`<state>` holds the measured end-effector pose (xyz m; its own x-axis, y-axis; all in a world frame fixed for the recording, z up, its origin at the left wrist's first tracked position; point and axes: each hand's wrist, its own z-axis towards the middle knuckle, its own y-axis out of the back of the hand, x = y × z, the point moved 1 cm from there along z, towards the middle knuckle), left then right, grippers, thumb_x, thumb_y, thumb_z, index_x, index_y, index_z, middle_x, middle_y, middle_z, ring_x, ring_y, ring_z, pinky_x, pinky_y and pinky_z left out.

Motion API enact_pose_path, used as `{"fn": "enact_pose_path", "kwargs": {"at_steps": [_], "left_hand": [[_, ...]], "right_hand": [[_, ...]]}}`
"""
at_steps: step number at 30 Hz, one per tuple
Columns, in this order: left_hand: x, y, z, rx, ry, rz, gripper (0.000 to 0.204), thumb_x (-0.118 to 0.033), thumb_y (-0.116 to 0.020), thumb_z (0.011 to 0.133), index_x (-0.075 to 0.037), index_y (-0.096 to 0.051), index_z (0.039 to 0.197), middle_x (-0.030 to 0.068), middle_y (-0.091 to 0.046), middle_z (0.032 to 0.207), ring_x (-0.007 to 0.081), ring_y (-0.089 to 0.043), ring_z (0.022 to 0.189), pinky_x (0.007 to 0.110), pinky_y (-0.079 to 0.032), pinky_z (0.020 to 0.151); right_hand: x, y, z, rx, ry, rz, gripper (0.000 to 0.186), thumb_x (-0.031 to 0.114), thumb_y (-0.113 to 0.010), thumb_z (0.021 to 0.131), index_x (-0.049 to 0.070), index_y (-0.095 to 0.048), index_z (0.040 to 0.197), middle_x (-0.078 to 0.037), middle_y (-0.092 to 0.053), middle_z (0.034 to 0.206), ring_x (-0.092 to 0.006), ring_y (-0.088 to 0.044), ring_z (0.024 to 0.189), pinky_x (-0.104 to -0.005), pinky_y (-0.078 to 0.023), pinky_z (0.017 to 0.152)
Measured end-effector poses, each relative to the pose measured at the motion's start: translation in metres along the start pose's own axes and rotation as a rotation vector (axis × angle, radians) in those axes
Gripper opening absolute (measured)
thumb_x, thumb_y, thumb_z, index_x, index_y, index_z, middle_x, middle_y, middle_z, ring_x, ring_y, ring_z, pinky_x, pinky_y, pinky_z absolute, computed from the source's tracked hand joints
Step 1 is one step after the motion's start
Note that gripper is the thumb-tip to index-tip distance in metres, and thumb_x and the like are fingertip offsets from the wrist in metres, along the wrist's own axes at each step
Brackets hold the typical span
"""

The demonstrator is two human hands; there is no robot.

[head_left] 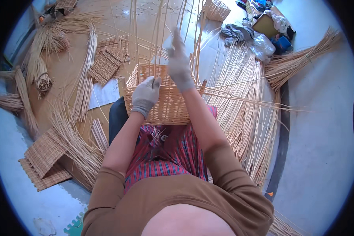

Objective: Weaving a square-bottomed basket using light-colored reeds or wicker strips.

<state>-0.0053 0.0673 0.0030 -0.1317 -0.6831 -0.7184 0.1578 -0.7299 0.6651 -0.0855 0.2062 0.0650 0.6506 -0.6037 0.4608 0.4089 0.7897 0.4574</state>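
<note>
A half-woven wicker basket (167, 105) rests on my lap, its tall upright canes (157, 35) rising from the walls and leaning away from me. My left hand (146, 94), in a pale knit glove, is closed at the near rim, with thumb and fingers around the base of an upright cane. Above the basket's right side, my right hand (179, 67), gloved too, is raised with its fingers stretched upward beside the canes. Whether its palm touches a cane is hidden. Short wooden pegs (203, 85) stick up at the basket's corners, and long loose strands (247, 100) trail off to the right.
Long canes (240, 114) lie spread on the floor at right, beside a tied bundle (299, 59). More bundles (43, 78) lie at left. Woven mats (47, 151) sit left, others (106, 63) farther ahead. Another basket (216, 10) and piled cloth and bags (259, 43) are at the back.
</note>
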Motion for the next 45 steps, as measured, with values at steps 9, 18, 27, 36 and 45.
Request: {"fn": "enact_pose_path", "kwargs": {"at_steps": [9, 18, 27, 36, 45], "left_hand": [[-0.019, 0.016, -0.020, -0.325, -0.147, 0.097, 0.044, -0.027, -0.072, 0.091, -0.016, -0.056, 0.130, 0.0101, -0.064, 0.115, 0.0319, -0.068, 0.085, 0.044, -0.053, 0.074], [-0.049, -0.061, -0.029, 0.139, -0.220, 0.427, 0.066, -0.023, -0.066, 0.092, -0.039, -0.040, 0.151, 0.0144, -0.054, 0.126, 0.0332, -0.070, 0.074, 0.045, -0.057, 0.063], [-0.038, -0.036, 0.000, -0.011, -0.177, -0.153, 0.042, -0.033, -0.066, 0.095, -0.014, -0.055, 0.131, 0.0141, -0.072, 0.109, 0.0380, -0.070, 0.093, 0.048, -0.054, 0.077], [0.013, 0.041, 0.018, 0.285, 0.136, -0.653, 0.032, -0.036, -0.060, 0.102, -0.005, -0.070, 0.103, 0.0016, -0.064, 0.074, 0.0111, -0.055, 0.043, 0.028, -0.039, 0.037], [0.110, 0.117, -0.007, -0.360, -0.616, -0.263, 0.026, -0.033, -0.055, 0.105, -0.008, -0.061, 0.105, 0.0038, -0.062, 0.086, 0.0058, -0.047, 0.048, 0.021, -0.034, 0.039]], "right_hand": [[-0.010, 0.112, -0.136, -0.320, -0.935, 0.696, 0.020, 0.011, -0.056, 0.103, 0.003, -0.057, 0.122, -0.010, -0.069, 0.104, -0.0188, -0.069, 0.094, -0.0323, -0.056, 0.078], [-0.025, 0.109, -0.068, -0.152, -0.189, -0.884, 0.085, 0.021, -0.078, 0.084, 0.004, -0.035, 0.155, -0.020, -0.067, 0.115, -0.0355, -0.063, 0.102, -0.0439, -0.048, 0.091], [-0.022, 0.085, -0.097, -0.142, -0.076, -0.441, 0.028, 0.011, -0.060, 0.096, 0.012, -0.064, 0.123, -0.009, -0.071, 0.087, -0.0294, -0.067, 0.087, -0.0418, -0.048, 0.090], [-0.017, 0.094, -0.187, -0.158, -0.585, -0.036, 0.027, 0.021, -0.064, 0.097, 0.006, -0.068, 0.119, -0.020, -0.069, 0.113, -0.0375, -0.066, 0.105, -0.0435, -0.052, 0.092], [-0.022, 0.110, -0.055, 0.390, -0.580, -0.185, 0.084, 0.075, -0.039, 0.095, 0.002, -0.060, 0.130, -0.028, -0.068, 0.116, -0.0427, -0.063, 0.114, -0.0479, -0.047, 0.100]]}}
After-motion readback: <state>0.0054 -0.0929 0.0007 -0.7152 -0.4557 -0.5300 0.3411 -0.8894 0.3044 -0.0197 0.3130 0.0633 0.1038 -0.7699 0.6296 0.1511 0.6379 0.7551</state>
